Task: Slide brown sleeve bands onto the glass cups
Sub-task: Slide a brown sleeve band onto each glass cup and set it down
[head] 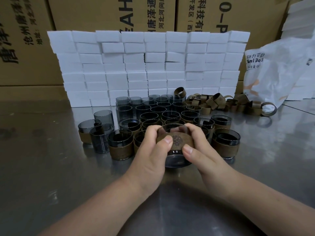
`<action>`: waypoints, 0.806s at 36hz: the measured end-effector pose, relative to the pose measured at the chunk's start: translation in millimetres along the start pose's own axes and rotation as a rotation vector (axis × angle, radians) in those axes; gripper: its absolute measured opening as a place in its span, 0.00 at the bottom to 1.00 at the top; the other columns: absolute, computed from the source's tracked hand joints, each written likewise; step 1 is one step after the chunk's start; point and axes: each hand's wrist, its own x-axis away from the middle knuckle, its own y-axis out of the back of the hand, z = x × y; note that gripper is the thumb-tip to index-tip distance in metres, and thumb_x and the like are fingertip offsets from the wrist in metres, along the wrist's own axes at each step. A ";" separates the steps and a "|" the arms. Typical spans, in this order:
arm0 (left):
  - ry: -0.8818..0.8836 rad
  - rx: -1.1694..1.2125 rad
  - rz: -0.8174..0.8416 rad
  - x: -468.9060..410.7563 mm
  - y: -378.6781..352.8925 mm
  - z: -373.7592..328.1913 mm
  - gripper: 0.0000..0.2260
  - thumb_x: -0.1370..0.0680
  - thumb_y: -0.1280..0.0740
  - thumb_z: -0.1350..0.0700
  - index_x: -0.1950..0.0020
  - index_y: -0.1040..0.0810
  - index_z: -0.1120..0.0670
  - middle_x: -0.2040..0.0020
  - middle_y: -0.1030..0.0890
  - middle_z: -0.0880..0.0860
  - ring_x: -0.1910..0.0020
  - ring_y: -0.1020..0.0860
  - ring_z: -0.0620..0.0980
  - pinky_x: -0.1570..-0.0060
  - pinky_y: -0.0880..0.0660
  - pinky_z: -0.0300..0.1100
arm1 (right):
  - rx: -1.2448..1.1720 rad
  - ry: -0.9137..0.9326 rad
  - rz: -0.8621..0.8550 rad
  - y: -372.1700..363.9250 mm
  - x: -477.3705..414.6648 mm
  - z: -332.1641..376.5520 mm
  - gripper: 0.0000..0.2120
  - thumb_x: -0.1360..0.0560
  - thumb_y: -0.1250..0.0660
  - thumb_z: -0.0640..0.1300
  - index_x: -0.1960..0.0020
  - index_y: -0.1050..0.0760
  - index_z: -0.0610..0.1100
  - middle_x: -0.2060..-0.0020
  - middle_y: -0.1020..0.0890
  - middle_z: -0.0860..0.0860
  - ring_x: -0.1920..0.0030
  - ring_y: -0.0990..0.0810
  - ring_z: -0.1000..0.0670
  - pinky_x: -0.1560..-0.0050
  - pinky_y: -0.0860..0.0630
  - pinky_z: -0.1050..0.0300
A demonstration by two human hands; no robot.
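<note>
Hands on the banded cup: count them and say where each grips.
2. The left hand grips the glass cup on its left side, the right hand on its right; both pinch the brown sleeve band. None hidden.

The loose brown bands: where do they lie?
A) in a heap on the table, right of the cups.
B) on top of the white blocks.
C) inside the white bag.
A: the loose brown bands lie heaped on the table right of the cups.

Left hand (151,155), right hand (202,155), fingers (150,132) curled gripping, forearms converging
</note>
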 end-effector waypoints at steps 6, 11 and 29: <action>-0.027 -0.023 0.073 2.1 3.2 1.4 0.19 0.37 0.40 0.40 0.55 0.31 0.52 0.63 0.24 0.46 0.60 0.26 0.44 0.58 0.27 0.41 | -0.024 -0.020 -0.005 -0.7 1.0 -0.2 0.26 0.31 0.39 0.61 0.37 0.35 0.51 0.41 0.26 0.55 0.40 0.25 0.51 0.41 0.25 0.55; -0.037 -0.004 0.058 2.3 3.0 2.1 0.18 0.37 0.39 0.40 0.57 0.31 0.52 0.62 0.25 0.49 0.60 0.26 0.46 0.57 0.29 0.44 | -0.047 -0.029 -0.028 -2.8 1.0 -0.9 0.24 0.32 0.39 0.60 0.39 0.34 0.53 0.42 0.25 0.51 0.41 0.25 0.47 0.42 0.25 0.54; -0.089 0.041 0.037 2.3 3.4 2.6 0.18 0.36 0.40 0.42 0.59 0.33 0.56 0.65 0.26 0.50 0.63 0.27 0.49 0.63 0.28 0.43 | -0.013 0.018 -0.046 -7.9 1.8 -9.4 0.21 0.31 0.40 0.69 0.42 0.34 0.63 0.46 0.25 0.59 0.44 0.23 0.51 0.47 0.23 0.57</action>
